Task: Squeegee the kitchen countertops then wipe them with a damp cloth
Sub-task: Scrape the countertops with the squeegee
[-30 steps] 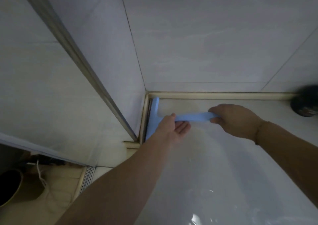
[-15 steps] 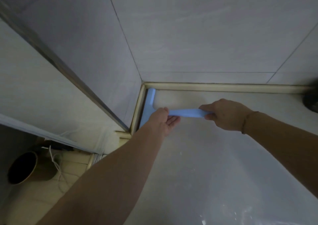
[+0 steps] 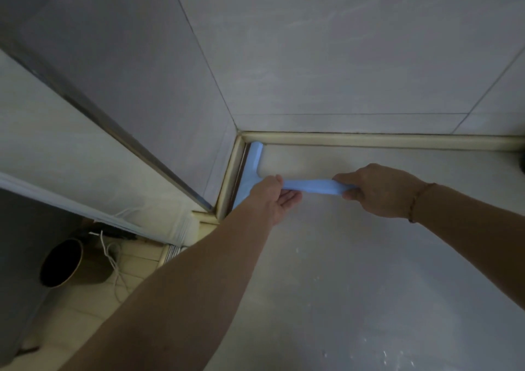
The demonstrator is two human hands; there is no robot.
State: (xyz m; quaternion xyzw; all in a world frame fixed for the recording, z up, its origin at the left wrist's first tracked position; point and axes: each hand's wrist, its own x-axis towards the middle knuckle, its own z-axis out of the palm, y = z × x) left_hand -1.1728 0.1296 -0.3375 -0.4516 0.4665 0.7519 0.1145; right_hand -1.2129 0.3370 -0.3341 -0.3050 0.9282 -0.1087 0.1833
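A light blue squeegee (image 3: 309,186) lies on the pale countertop (image 3: 355,257) in its back left corner. Its blade runs along the left wall strip, and its handle points right. My right hand (image 3: 380,189) grips the end of the handle. My left hand (image 3: 272,200) holds the handle where it meets the blade, thumb on top and fingers underneath. The lower part of the blade is hidden behind my left hand. No cloth is in view.
Tiled walls meet at the corner, with a beige sealing strip (image 3: 369,139) along the counter's back and left edges. A dark object (image 3: 522,162) shows at the far right edge. Left of the counter, on the floor below, are a dark round container (image 3: 61,262) and a white cord (image 3: 112,260).
Both hands keep their hold and the squeegee stays in the corner against the left strip. My view has shifted, showing more of the floor at the left.
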